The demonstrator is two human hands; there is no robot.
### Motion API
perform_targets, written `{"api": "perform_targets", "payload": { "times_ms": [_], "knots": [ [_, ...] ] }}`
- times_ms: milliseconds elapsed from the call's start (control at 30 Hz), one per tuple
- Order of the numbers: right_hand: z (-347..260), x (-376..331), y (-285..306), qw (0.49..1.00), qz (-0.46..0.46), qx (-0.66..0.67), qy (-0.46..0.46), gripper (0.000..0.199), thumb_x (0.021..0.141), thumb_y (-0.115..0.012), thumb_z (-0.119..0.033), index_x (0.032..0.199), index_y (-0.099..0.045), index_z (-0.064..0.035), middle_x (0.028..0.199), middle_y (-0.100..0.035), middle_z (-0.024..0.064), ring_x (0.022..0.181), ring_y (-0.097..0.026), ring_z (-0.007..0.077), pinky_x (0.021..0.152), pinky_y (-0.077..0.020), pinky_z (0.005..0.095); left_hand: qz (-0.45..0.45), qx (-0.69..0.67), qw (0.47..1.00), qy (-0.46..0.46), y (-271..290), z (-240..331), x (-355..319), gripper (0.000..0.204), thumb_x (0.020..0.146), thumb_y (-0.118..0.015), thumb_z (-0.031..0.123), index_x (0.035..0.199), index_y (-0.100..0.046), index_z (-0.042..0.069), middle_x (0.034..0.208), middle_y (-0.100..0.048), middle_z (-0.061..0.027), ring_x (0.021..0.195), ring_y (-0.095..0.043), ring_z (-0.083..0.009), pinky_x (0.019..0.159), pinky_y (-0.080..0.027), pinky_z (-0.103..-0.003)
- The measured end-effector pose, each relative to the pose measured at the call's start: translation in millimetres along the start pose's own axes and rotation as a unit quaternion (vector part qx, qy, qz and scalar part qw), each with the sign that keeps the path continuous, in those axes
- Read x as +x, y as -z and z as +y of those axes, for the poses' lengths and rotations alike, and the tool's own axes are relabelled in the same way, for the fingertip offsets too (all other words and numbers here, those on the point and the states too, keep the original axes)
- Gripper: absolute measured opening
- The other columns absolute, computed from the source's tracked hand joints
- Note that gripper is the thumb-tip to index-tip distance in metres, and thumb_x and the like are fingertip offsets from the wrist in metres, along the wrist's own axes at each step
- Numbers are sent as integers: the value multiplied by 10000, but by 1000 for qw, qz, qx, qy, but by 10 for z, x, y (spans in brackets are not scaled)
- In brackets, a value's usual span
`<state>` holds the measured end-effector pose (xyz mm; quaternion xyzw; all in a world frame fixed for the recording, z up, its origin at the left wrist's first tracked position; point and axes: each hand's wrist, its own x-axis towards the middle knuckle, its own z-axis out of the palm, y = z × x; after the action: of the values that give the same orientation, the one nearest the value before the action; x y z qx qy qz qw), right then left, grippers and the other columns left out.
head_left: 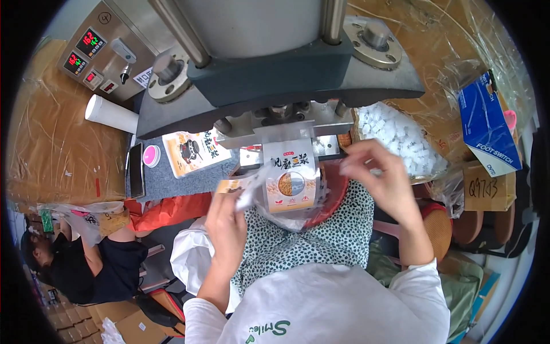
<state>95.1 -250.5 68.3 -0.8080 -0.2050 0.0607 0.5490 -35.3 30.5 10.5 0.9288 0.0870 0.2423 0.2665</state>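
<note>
A printed white-and-orange pouch (290, 178) hangs at the jaws of a sealing machine (275, 74), above a red basin (338, 186) by my lap. To the left of that pouch, my left hand (225, 226) is closed on another pouch (232, 184), which has an orange print; its pale end is smeared by motion. On the right, my right hand (387, 180) is raised with thumb and forefinger apart, and I see nothing between them. It is nearest to a heap of small white plastic spouts (395, 137).
More printed pouches (192, 152) lie on the grey mat, by a pink-lidded round tin (151, 156) and a phone (136, 171). A white cup (112, 113) lies below the control box (106, 54). A blue carton (487, 123) stands right. Another person (86, 264) sits at lower left.
</note>
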Motion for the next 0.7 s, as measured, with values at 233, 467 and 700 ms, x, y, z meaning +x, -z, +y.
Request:
{"api": "perform_targets", "payload": {
  "times_ms": [233, 467, 700],
  "knots": [
    [-105, 175, -518, 960, -70, -62, 264, 165, 868, -745, -3, 1032, -719, -6, 1068, -682, 113, 942, -677, 290, 815, -565, 371, -40, 6, 999, -30, -7, 236, -12, 425, 689, -626, -139, 1070, -708, 30, 968, -672, -143, 902, -671, -351, 784, -547, -443],
    [-106, 164, -496, 949, -148, -63, 273, 220, 844, -749, -2, 1059, -703, -3, 1076, -682, 115, 999, -654, 307, 879, -542, 410, -125, -39, 988, -87, -128, 179, -8, 343, 713, -659, -114, 1029, -702, 11, 920, -651, -158, 855, -667, -371, 737, -539, -445],
    [-54, 138, -368, 952, -148, -129, 233, 272, 832, -748, 7, 1098, -696, -10, 1058, -686, 121, 1007, -650, 324, 883, -542, 421, -127, -24, 987, -90, -220, 214, 58, 300, 722, -698, -59, 1012, -705, 16, 906, -650, -141, 828, -670, -358, 725, -550, -443]
  ]
}}
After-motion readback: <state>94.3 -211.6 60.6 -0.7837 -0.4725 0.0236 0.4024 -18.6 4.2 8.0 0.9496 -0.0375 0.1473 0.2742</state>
